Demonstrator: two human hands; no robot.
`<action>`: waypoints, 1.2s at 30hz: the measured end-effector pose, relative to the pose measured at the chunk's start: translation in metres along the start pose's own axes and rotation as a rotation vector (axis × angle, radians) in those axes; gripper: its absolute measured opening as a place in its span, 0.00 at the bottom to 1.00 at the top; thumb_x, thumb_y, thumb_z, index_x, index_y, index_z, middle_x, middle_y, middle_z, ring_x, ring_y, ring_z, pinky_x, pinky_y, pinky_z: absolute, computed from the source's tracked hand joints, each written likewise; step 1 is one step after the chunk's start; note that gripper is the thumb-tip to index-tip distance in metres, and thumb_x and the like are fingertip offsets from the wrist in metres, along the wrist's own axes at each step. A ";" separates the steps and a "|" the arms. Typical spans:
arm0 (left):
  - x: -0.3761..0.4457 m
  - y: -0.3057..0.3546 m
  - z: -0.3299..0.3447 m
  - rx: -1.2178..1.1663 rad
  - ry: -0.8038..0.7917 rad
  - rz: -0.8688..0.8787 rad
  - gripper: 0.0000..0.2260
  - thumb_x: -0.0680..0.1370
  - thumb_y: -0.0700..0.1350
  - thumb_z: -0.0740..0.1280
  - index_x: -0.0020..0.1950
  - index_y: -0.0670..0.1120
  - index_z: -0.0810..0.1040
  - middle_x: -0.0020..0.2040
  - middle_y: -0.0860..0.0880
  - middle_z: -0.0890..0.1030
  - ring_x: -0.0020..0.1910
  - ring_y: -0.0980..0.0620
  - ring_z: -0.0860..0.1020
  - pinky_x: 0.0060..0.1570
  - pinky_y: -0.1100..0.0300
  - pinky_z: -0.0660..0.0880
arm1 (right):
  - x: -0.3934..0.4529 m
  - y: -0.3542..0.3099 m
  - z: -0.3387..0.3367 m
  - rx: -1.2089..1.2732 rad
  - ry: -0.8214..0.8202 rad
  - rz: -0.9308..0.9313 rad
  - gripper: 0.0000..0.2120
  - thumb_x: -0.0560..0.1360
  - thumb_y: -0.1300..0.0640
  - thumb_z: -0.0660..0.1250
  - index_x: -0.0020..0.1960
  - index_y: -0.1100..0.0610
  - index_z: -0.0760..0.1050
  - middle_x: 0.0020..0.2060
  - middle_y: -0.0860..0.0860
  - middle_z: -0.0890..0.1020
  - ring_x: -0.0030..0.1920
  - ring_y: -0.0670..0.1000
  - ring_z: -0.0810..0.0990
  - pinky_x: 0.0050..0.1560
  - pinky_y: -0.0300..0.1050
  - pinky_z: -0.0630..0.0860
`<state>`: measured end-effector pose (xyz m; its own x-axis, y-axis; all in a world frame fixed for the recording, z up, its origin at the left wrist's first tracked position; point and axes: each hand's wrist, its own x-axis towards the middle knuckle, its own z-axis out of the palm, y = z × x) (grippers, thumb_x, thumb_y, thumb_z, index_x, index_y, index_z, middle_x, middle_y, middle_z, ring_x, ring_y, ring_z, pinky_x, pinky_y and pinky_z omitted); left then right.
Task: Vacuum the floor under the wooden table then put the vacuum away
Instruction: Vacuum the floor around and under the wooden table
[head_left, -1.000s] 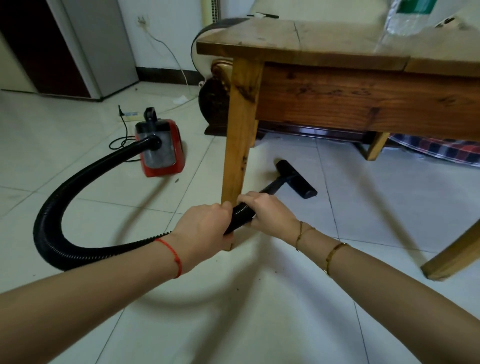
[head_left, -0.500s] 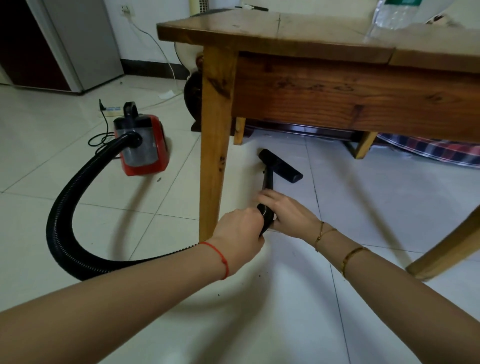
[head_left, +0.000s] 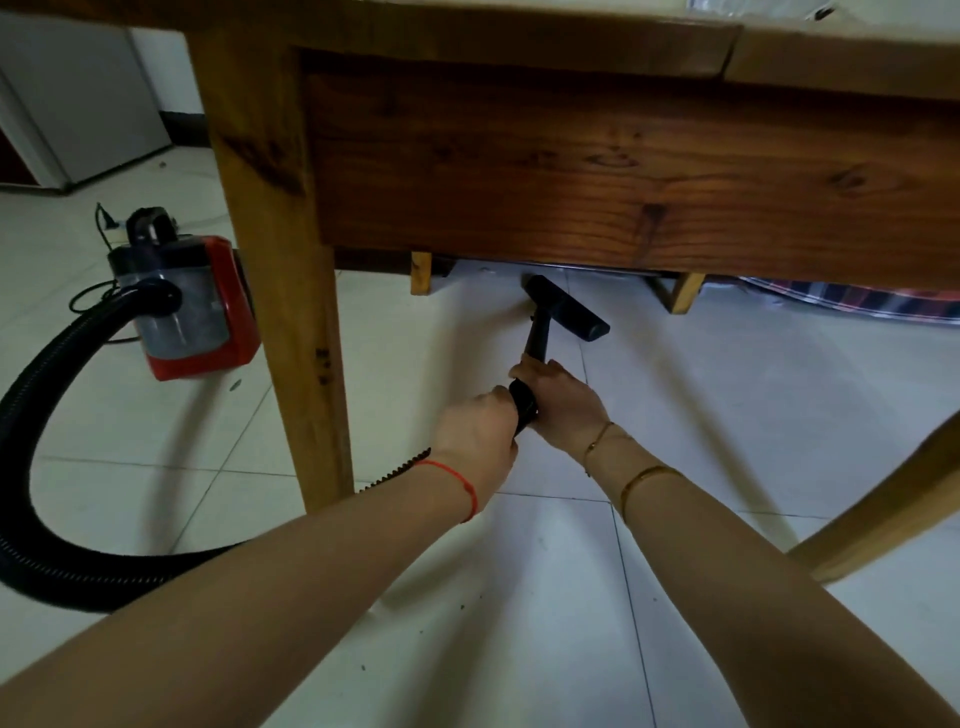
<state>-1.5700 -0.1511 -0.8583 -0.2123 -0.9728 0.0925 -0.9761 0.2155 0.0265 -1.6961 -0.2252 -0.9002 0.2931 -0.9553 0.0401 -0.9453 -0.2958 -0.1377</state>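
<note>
Hose looped on the floor left of the table leg, black, ribbed, joined to the front of the vacuum. Vacuum red and grey, standing on the tiles just left of the leg, cord trailing on its far side. Table overhead, wooden, apron dark-grained. Left hand just right of the leg, fingers curled round the hose end, red string at the wrist. Right hand touching the left, ahead of it, wrapped round the black wand, two bangles at the wrist. Nozzle beyond the hands, under the table, flat on the tiles, set at a slant. Dark specks on the floor nearer than the leg. Second leg at far right, tilted in view. Checked cloth on the floor beyond the table, far right.
</note>
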 end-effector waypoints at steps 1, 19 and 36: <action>0.006 0.003 0.004 0.018 0.012 0.009 0.12 0.79 0.44 0.61 0.61 0.42 0.69 0.53 0.46 0.79 0.49 0.47 0.79 0.38 0.59 0.65 | 0.002 0.005 0.001 -0.015 0.011 0.020 0.17 0.77 0.56 0.62 0.65 0.53 0.67 0.70 0.51 0.68 0.68 0.56 0.69 0.58 0.54 0.76; -0.005 0.040 -0.003 0.074 0.020 0.231 0.11 0.78 0.44 0.61 0.59 0.43 0.68 0.50 0.46 0.79 0.44 0.45 0.79 0.34 0.57 0.64 | -0.067 0.039 -0.016 -0.128 0.145 0.130 0.20 0.74 0.50 0.66 0.62 0.57 0.72 0.67 0.54 0.73 0.68 0.56 0.70 0.62 0.50 0.72; -0.098 -0.034 -0.037 0.088 -0.023 0.350 0.09 0.79 0.48 0.59 0.57 0.47 0.67 0.49 0.48 0.79 0.43 0.45 0.80 0.35 0.57 0.68 | -0.126 -0.056 -0.022 -0.280 0.214 -0.051 0.19 0.62 0.45 0.76 0.39 0.58 0.75 0.33 0.53 0.80 0.33 0.54 0.79 0.34 0.42 0.73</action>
<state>-1.5146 -0.0598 -0.8317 -0.5346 -0.8431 0.0585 -0.8440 0.5289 -0.0892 -1.6832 -0.0888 -0.8757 0.3324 -0.9093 0.2505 -0.9415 -0.3041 0.1455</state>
